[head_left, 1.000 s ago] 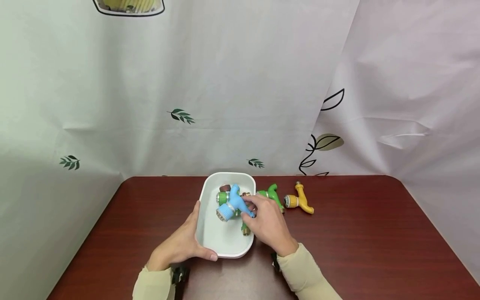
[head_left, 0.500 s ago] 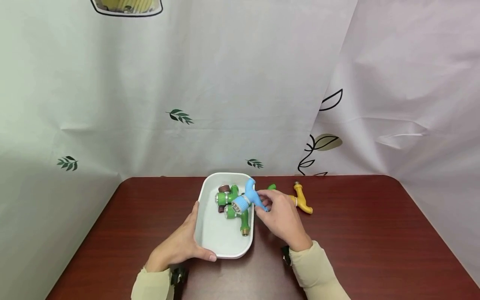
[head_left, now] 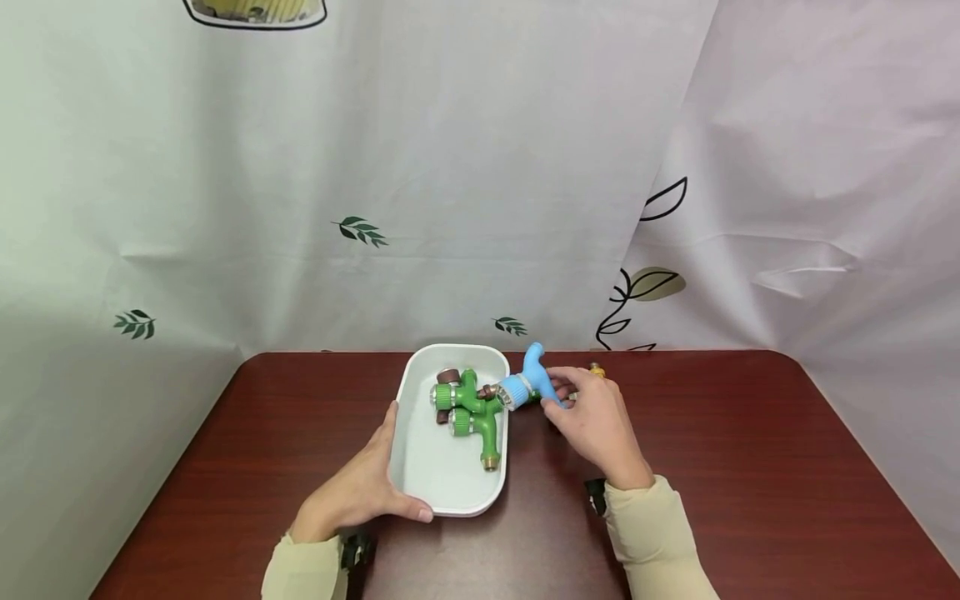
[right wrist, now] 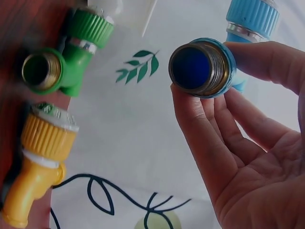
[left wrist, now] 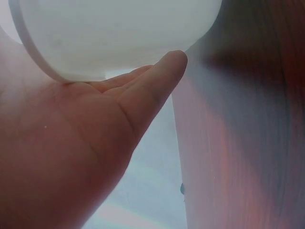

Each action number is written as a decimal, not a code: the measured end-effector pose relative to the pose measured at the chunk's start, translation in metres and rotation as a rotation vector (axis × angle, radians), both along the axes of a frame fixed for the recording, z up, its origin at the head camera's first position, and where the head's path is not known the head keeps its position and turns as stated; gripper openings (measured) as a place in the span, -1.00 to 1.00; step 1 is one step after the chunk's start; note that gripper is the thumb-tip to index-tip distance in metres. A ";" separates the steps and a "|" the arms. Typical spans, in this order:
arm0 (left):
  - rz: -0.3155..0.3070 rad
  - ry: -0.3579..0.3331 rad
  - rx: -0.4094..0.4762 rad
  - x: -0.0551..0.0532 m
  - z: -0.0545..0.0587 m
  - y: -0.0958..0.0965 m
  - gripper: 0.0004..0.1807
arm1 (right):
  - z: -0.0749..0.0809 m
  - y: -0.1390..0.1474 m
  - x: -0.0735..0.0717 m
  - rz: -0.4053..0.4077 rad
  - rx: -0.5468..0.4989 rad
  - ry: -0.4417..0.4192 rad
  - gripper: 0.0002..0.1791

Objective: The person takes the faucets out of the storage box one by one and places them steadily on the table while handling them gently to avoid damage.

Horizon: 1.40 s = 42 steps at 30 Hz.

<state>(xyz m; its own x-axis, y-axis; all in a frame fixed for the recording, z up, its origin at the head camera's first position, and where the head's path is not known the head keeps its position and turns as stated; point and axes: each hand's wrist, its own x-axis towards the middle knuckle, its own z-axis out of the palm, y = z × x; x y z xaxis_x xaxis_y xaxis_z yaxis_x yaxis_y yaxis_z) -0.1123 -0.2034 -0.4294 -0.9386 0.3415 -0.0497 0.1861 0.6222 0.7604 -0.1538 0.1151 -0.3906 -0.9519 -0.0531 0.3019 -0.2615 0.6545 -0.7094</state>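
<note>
A light-blue water tap [head_left: 534, 373] is pinched between the thumb and fingers of my right hand [head_left: 600, 421], raised just right of the white tray [head_left: 411, 492]. Its threaded inlet [right wrist: 195, 69] faces the right wrist camera. My left hand [head_left: 360, 487] rests against the tray's left side and near corner, thumb at the near rim, fingers [left wrist: 152, 90] straight along the outer wall. Inside the tray lie green taps [head_left: 486, 433] and a brown-red piece [head_left: 447, 377], partly hidden beneath them.
Right of the tray, another green tap [right wrist: 78, 62] and a yellow tap [right wrist: 40, 157] lie on the dark red table [head_left: 750, 467]; my right hand mostly hides them in the head view. A pale printed curtain [head_left: 450, 167] hangs behind the table's far edge.
My right hand has carried the blue tap rightward from over the tray to beyond its right rim, uncovering the green taps inside. The left hand and tray have stayed in place.
</note>
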 end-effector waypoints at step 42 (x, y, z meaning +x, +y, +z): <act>-0.012 0.026 0.001 0.000 0.000 -0.001 0.73 | 0.002 0.075 -0.012 -0.108 0.069 -0.113 -0.65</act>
<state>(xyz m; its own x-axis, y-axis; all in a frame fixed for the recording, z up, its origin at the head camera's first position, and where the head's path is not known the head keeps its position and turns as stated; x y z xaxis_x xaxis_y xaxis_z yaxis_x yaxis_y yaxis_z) -0.1123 -0.2042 -0.4298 -0.9355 0.3525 -0.0252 0.2129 0.6190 0.7560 -0.1662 0.1904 -0.3890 -0.9808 0.0349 0.1921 -0.1080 0.7228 -0.6826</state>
